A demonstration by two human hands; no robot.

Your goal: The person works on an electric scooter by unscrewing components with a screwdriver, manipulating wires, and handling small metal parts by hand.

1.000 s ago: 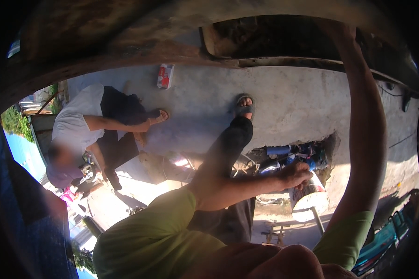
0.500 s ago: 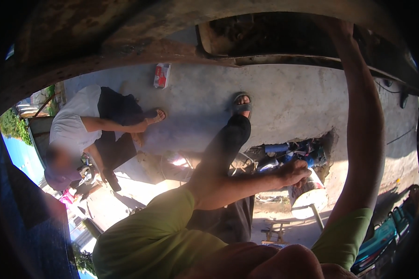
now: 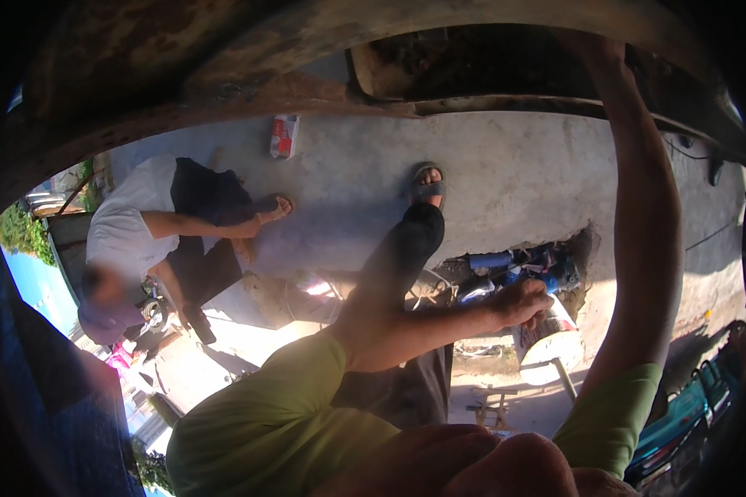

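My left hand (image 3: 524,304) hangs in mid-view with its fingers curled closed. Whether something small is in them cannot be made out. Just beyond it, in the same line of sight, is a pale cylindrical bucket (image 3: 549,348). My right arm stretches up to a large rusty metal body (image 3: 290,87) overhead. The right hand (image 3: 598,51) reaches to the edge of its dark, recessed opening (image 3: 472,66). Shadow and metal hide those fingers.
Another person (image 3: 133,224) in a white top and cap crouches at the left. A red and white packet (image 3: 284,137) lies on the concrete floor (image 3: 522,174). Assorted items fill a broken-edged hollow (image 3: 506,273) in the floor. Teal cases (image 3: 680,418) stand at the lower right.
Both hands keep nearly the same places. The view has shifted very slightly, and my left hand has risen a touch.
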